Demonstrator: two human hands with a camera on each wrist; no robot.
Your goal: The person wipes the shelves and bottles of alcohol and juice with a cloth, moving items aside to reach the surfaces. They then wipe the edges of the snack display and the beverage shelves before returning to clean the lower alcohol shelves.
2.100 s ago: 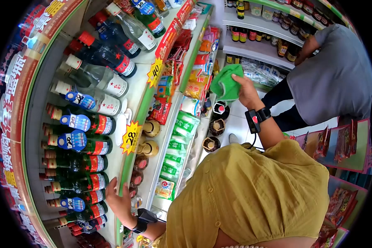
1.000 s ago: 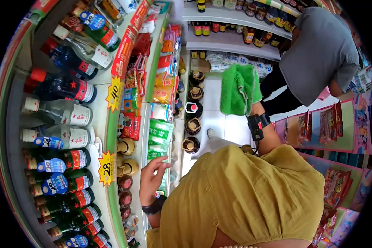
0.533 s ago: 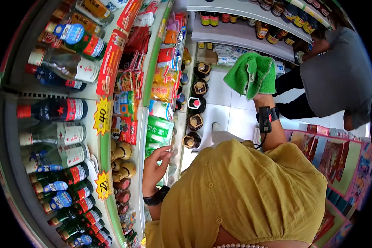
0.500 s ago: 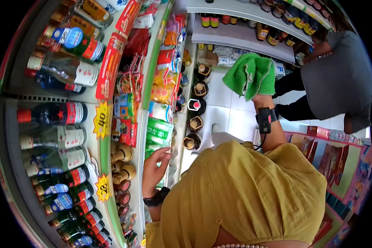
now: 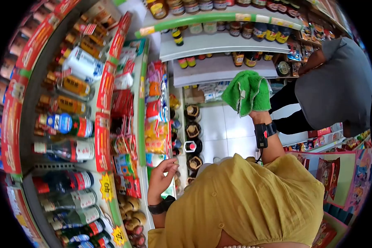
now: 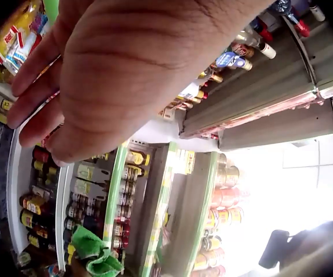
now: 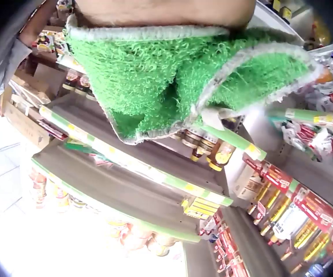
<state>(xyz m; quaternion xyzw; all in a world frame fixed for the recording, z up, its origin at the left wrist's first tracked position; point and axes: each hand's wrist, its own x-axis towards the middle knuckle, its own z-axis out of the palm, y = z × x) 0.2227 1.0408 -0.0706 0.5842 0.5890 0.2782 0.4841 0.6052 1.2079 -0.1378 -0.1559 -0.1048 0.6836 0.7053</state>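
Observation:
A green towelling cloth [image 5: 244, 93] with a pale edge is bunched over my right hand [image 5: 259, 116], which grips it out ahead of me. The cloth hides most of those fingers. Close up in the right wrist view, the same cloth [image 7: 149, 81] hangs in folds below the hand. My left hand [image 5: 161, 180] is raised beside the shelf of packets, its fingers loosely bent and holding nothing. Nearest to it in the head view are yellow and orange packets [image 5: 155, 138]. The left wrist view shows that left hand [image 6: 126, 63] large, palm side and fingers.
Glass bottles [image 5: 68, 182] line the left shelf, with a yellow price tag [image 5: 106, 187] on its edge. Dark bottles [image 5: 193, 130] stand on the floor by the lower shelf. Ahead are jar shelves [image 5: 223, 49]. A person in grey [image 5: 332, 87] bends at the right, near hanging packets [image 5: 328, 171].
The left hand has come away from the green bottles' shelf edge toward the packets. The right hand still holds the cloth, now draped over it. The head view has turned toward the back shelves.

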